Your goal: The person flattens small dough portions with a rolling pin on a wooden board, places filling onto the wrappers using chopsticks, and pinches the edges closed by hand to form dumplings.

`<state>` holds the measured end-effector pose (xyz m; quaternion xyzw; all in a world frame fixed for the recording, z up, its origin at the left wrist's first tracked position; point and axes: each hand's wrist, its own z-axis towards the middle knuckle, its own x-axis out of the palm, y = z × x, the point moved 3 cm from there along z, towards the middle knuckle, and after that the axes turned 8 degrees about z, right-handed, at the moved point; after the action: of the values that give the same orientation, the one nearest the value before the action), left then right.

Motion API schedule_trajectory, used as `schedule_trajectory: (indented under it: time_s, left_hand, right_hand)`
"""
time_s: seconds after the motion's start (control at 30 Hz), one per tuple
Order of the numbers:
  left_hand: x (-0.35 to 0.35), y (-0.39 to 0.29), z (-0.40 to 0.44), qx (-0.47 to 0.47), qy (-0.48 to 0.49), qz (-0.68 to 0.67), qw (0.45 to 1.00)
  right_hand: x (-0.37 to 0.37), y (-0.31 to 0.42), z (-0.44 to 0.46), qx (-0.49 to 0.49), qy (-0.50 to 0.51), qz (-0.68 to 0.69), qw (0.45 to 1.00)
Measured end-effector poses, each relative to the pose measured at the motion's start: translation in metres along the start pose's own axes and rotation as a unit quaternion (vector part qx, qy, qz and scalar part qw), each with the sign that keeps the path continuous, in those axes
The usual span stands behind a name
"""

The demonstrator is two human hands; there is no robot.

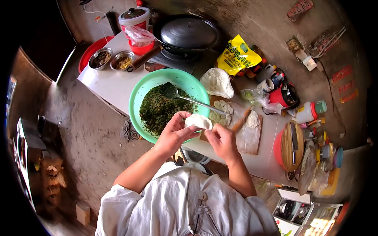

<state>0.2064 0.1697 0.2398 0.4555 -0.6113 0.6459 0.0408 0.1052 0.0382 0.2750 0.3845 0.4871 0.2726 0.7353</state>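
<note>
My left hand (173, 133) holds a white dumpling (198, 122), its fingers closed around the near side and thumb along the edge. At the dumpling's right end, my right hand (222, 141) pinches the dough rim. Both hands are just above the near rim of a mint-green bowl (136, 96). Dark green chopped filling (157, 110) fills much of that bowl, and a metal spoon (193, 100) rests in it with its handle over the right rim. Small dough pieces (222, 112), a rolling pin (241, 119) and a stack of flat wrappers (252, 119) lie on a floured board (252, 137).
A lidded wok (189, 33) stands behind the bowl, its handle pointing left toward two small metal bowls (123, 60). A flour bag (217, 82) and a yellow packet (239, 56) are at the back. Rightward, a knife lies on a round wooden board (290, 145).
</note>
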Motion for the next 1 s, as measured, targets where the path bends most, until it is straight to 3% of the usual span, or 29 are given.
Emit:
schedule_trajectory:
  time_s: [0.1, 0.17, 0.23, 0.3, 0.37, 0.43, 0.47, 0.6, 0.73, 0.77, 0.8, 0.87, 0.9, 0.93, 1.0]
  left_hand:
    - [-0.002, 0.009, 0.002, 0.014, -0.003, 0.112, 0.994]
    - [0.005, 0.020, 0.005, 0.018, 0.061, 0.178, 0.982]
    - [0.006, 0.032, 0.005, 0.010, 0.054, 0.191, 0.980]
    - [0.012, 0.037, 0.007, 0.014, 0.074, 0.190, 0.979]
    - [0.021, 0.035, 0.008, -0.109, -0.017, 0.059, 0.992]
    - [0.022, 0.041, 0.014, -0.199, 0.018, -0.043, 0.979]
    - [0.023, 0.051, 0.022, -0.216, 0.024, -0.053, 0.975]
    - [0.027, 0.077, 0.034, -0.194, 0.014, -0.023, 0.981]
    - [0.052, 0.099, 0.041, -0.176, -0.054, 0.034, 0.982]
    - [0.051, 0.108, 0.044, -0.182, -0.035, 0.057, 0.981]
    - [0.056, 0.120, 0.048, -0.190, -0.011, 0.070, 0.979]
    - [0.058, 0.131, 0.050, -0.202, 0.023, 0.088, 0.975]
    - [0.063, 0.132, 0.053, -0.199, 0.020, 0.093, 0.975]
    - [0.069, 0.133, 0.053, -0.208, 0.015, 0.104, 0.972]
    - [0.063, 0.133, 0.046, -0.215, 0.015, 0.114, 0.970]
  right_hand:
    - [-0.003, 0.015, 0.006, -0.009, -0.078, -0.017, 0.997]
    - [-0.003, 0.006, 0.005, -0.115, 0.012, -0.099, 0.988]
    - [-0.005, 0.004, 0.001, -0.092, 0.033, -0.127, 0.987]
    - [-0.007, -0.006, -0.006, -0.068, 0.066, -0.123, 0.988]
    - [-0.009, -0.010, -0.010, -0.076, 0.051, -0.115, 0.989]
    - [-0.010, -0.009, -0.015, -0.110, 0.038, -0.080, 0.990]
    - [-0.009, -0.009, -0.019, -0.175, 0.031, -0.097, 0.979]
    - [-0.010, -0.012, -0.029, -0.164, 0.025, -0.165, 0.972]
    - [-0.022, -0.035, -0.043, -0.137, -0.049, -0.218, 0.965]
    - [-0.029, -0.042, -0.047, -0.144, -0.073, -0.228, 0.960]
    - [-0.040, -0.074, -0.052, -0.062, -0.089, -0.187, 0.976]
    - [-0.053, -0.102, -0.061, -0.101, -0.158, -0.219, 0.958]
    - [-0.072, -0.161, -0.072, 0.038, -0.169, -0.191, 0.966]
    - [-0.094, -0.223, -0.090, 0.143, -0.195, -0.236, 0.941]
    - [-0.106, -0.256, -0.110, 0.176, -0.199, -0.272, 0.925]
